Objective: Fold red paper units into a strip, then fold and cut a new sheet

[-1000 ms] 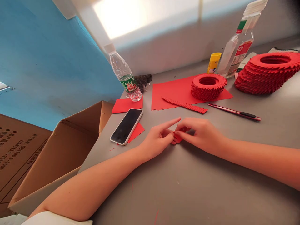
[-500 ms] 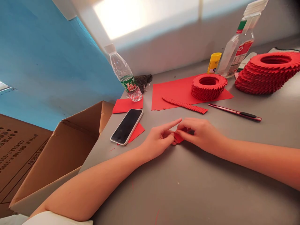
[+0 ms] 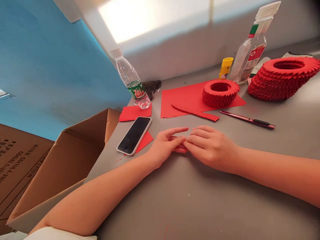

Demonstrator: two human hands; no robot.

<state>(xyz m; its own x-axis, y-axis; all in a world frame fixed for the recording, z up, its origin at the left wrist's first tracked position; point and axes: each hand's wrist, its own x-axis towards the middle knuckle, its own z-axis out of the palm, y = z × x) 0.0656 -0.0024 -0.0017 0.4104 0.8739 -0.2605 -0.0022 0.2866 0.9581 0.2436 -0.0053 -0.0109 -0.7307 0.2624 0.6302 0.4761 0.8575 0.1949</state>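
My left hand (image 3: 167,146) and my right hand (image 3: 211,146) meet fingertip to fingertip just above the grey table. The left thumb and lower fingers are pinched together while its index finger points out straight. Curled fingers of the right hand press at the left fingertips. The small piece of red paper seen between them earlier is now hidden behind the fingers. Beyond the hands lies a strip of folded red paper pieces (image 3: 195,112). A utility knife (image 3: 247,120) rests to its right.
Red paper sheets (image 3: 175,96) lie behind, bearing a red paper ring (image 3: 208,96). A taller stack of rings (image 3: 277,86), glass bottle (image 3: 252,53) and glue stick (image 3: 226,68) stand at right. Left are a plastic bottle (image 3: 133,83), phone (image 3: 134,136) and cardboard box (image 3: 60,166).
My right hand has turned and closed over the fingertips, covering the small red paper that showed before. The view has shifted slightly.
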